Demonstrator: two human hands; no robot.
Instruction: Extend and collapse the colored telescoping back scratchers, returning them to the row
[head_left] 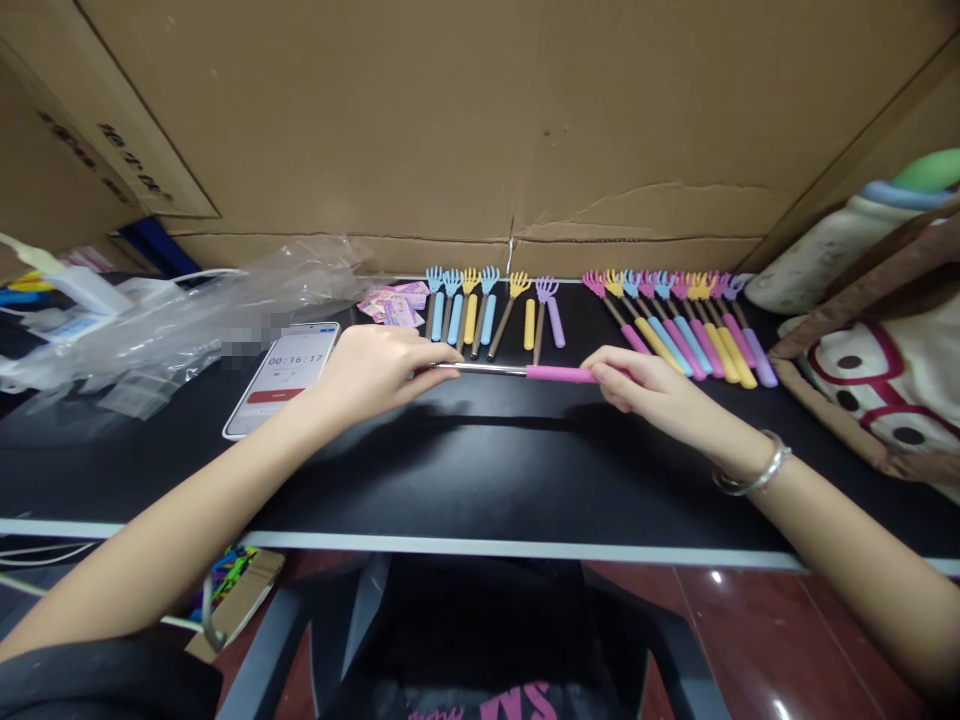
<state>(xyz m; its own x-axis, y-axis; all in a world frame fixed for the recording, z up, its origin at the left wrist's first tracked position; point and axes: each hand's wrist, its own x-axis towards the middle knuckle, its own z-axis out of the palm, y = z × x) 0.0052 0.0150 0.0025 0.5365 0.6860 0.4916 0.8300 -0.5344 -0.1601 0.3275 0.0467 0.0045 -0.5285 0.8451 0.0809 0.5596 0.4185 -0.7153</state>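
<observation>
Phone (274,385) beside left hand (379,365), clear plastic bag (259,295) beyond

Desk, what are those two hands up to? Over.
Left hand pinching metal rod; right hand gripping its pink handle. Rod and handle held up over black desk. Phone lying close by left hand.

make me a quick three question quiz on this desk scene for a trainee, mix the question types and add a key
1. True or false: the left hand grips the metal rod near its end.
2. What colour is the handle in the right hand? a) yellow b) blue c) pink
3. Fill in: the timer on the phone reads ____.

Key: 1. true; 2. c, pink; 3. 00:16:17
</observation>
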